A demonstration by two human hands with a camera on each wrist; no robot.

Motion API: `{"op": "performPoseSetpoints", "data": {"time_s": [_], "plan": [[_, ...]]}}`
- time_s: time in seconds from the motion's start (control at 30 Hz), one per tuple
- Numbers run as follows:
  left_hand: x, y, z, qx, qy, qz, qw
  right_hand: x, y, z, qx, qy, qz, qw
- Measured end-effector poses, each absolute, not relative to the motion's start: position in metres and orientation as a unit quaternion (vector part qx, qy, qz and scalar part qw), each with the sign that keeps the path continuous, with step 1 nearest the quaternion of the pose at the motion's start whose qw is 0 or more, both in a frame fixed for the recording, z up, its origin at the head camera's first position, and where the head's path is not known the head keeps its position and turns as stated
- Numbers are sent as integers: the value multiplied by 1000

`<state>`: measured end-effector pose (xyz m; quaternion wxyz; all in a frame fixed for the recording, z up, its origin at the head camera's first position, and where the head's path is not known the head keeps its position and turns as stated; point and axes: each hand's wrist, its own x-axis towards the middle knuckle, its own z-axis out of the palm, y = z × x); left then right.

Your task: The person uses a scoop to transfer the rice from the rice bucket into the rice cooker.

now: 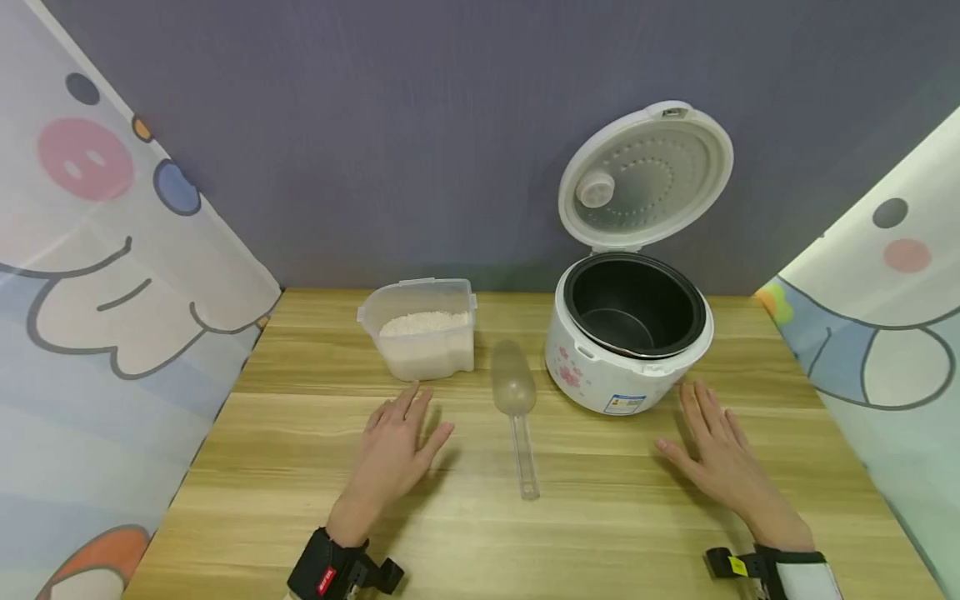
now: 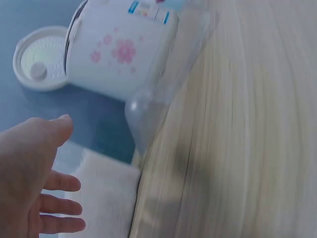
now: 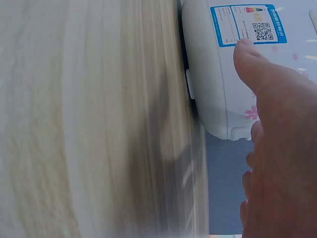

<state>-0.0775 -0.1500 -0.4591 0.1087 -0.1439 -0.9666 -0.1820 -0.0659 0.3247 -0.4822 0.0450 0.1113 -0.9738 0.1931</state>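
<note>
My left hand (image 1: 393, 450) is held with its fingers spread, just in front of a clear plastic container (image 1: 475, 333) of white rice (image 1: 423, 324). My right hand (image 1: 716, 454) has its fingers extended near the front right of a white rice cooker (image 1: 558, 350), holding nothing. The cooker's lid (image 1: 647, 177) stands raised, and a dark inner pot (image 1: 626, 312) shows inside. Between the container and the cooker lies a clear scoop (image 1: 514, 383), its handle toward me. In the left wrist view, the scoop (image 2: 143, 106) overlaps the cooker (image 2: 119, 49). Pink flowers and a label (image 3: 250, 25) mark the cooker's side.
Everything stands on a wood-grain table (image 1: 585, 533). A dark grey wall (image 1: 420, 150) rises behind its back edge. Cartoon-printed sheets flank it, one at the left (image 1: 112, 250) and another at the right (image 1: 900, 292). Each wrist wears a strapped camera.
</note>
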Motion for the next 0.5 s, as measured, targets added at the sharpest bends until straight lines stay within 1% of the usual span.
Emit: {"op": "performPoseSetpoints", "data": {"time_s": [0.2, 0.33, 0.43, 0.5], "plan": [[-76, -128, -458, -153, -964, -185, 111, -67, 323, -482, 115, -972, 197, 45], [-76, -114, -460, -158, -961, -188, 127, -68, 322, -482, 114, -972, 200, 40], [-76, -103, -461, -159, -959, -188, 140, -68, 320, -481, 108, -974, 195, 29], [-75, -96, -463, -155, -960, -184, 140, -68, 317, -480, 108, -976, 190, 20]]}}
